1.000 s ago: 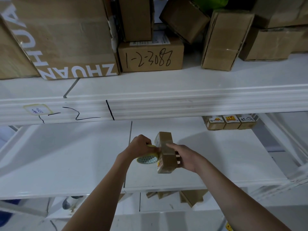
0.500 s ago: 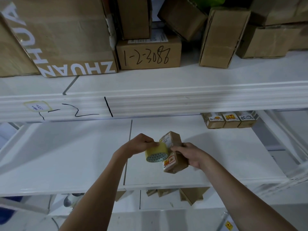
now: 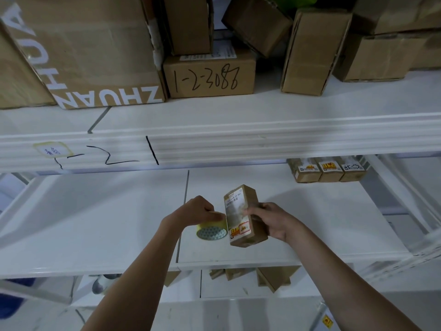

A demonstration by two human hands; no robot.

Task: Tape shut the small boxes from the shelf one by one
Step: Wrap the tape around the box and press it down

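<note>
Head view, the only one we have. Our right hand (image 3: 274,220) holds a small box (image 3: 243,216) above the middle shelf (image 3: 119,223), fingers wrapped round its right side and thumb on the labelled face, which tilts up toward us. Our left hand (image 3: 198,211) is curled over a tape roll (image 3: 211,229), just left of the box; the roll's edge sits close against the box's left side, though we cannot tell whether a strip of tape bridges the two. Three more small boxes (image 3: 327,169) stand in a row at the back right of the same shelf. Larger cartons, one marked with a handwritten number (image 3: 210,75), fill the upper shelf (image 3: 238,144).

Judgement: taping of this box appears in progress.

Risks from here:
- box held by one hand in mid-air; a sideways pull on the tape could twist it out of the grip
- tape may crease or stick to itself if the roll slackens
- strip could cover the label rather than the seam, since we cannot see the flaps
</note>
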